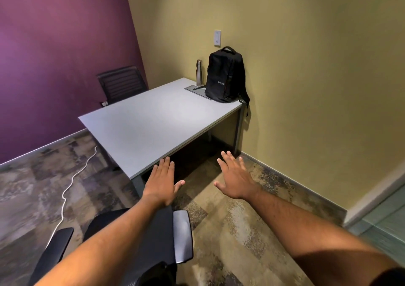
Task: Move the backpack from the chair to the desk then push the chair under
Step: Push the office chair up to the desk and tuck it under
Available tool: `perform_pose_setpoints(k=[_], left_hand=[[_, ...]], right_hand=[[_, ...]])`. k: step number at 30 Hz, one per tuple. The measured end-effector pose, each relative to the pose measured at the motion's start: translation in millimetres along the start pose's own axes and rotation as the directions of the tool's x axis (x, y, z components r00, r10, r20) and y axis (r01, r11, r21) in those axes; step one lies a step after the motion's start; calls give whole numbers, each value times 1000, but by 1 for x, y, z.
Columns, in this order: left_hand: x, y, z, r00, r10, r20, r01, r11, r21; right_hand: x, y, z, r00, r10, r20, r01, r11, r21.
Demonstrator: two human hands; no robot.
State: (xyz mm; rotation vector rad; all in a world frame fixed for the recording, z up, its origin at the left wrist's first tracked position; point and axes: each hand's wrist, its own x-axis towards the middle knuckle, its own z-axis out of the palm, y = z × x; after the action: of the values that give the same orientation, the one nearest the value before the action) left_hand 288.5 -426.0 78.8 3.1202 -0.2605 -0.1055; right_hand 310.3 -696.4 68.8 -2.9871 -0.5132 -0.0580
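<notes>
A black backpack [225, 77] stands upright on the far right corner of the grey desk [153, 123], against the yellow wall. A black office chair [153, 237] with two armrests sits on the carpet at the bottom of the view, in front of the desk's near edge. My left hand [162, 180] hovers above the chair, near the desk's front corner, palm down with fingers spread. My right hand [235, 178] is held out to the right of it over the carpet, also spread and holding nothing.
A metal bottle [199, 72] stands beside the backpack. A second black chair [121, 84] sits behind the desk by the purple wall. A white cable [72, 182] trails across the carpet at left. A glass panel [385, 220] is at far right.
</notes>
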Motion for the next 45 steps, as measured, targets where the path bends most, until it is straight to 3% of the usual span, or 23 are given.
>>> perform_pose_setpoints(k=[8, 14, 22, 45], left_hand=[[-44, -39, -9, 997, 73, -36, -74, 997, -33], [-92, -108, 6, 989, 150, -1, -150, 989, 2], [-157, -205, 34, 987, 145, 71, -146, 989, 14], [-329, -284, 78, 992, -61, 112, 67, 996, -54]], right_hand=[[-23, -78, 8, 998, 59, -19, -59, 998, 4], [-36, -169, 19, 990, 140, -31, -138, 990, 41], [-71, -269, 42, 984, 176, -4, -175, 982, 76], [-141, -397, 75, 989, -71, 128, 63, 996, 65]])
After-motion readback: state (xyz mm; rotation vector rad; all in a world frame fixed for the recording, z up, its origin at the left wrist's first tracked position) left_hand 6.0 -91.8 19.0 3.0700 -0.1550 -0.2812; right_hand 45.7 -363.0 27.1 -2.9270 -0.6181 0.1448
